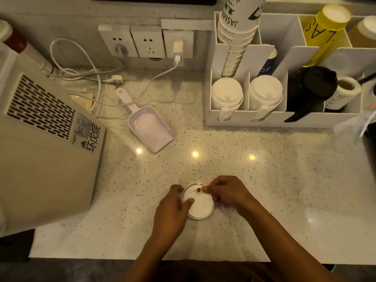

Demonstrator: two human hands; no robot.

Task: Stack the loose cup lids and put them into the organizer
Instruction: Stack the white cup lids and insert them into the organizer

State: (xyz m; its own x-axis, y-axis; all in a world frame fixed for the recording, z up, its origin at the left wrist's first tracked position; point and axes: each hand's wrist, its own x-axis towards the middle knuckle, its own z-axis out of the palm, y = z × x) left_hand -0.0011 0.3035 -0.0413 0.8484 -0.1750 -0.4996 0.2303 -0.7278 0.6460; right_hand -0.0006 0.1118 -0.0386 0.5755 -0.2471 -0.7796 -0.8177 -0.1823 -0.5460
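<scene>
A white stack of cup lids (200, 206) rests on the speckled counter near its front edge. My left hand (173, 210) grips the stack's left rim, thumb lying on the top lid. My right hand (227, 193) holds the right rim, its fingertips pinching at the small sip-hole plug on top. The white organizer (264, 120) stands at the back right; two of its front compartments hold stacks of white lids (226, 95), and a third holds black lids (311, 86).
A white scoop (149, 128) lies in mid-counter. A beige machine (40, 143) fills the left side. Cables and wall sockets (146, 40) run along the back. Paper cups (238, 27) and a yellow cup stack (325, 29) stand in the organizer's rear slots, beside a label roll (345, 88).
</scene>
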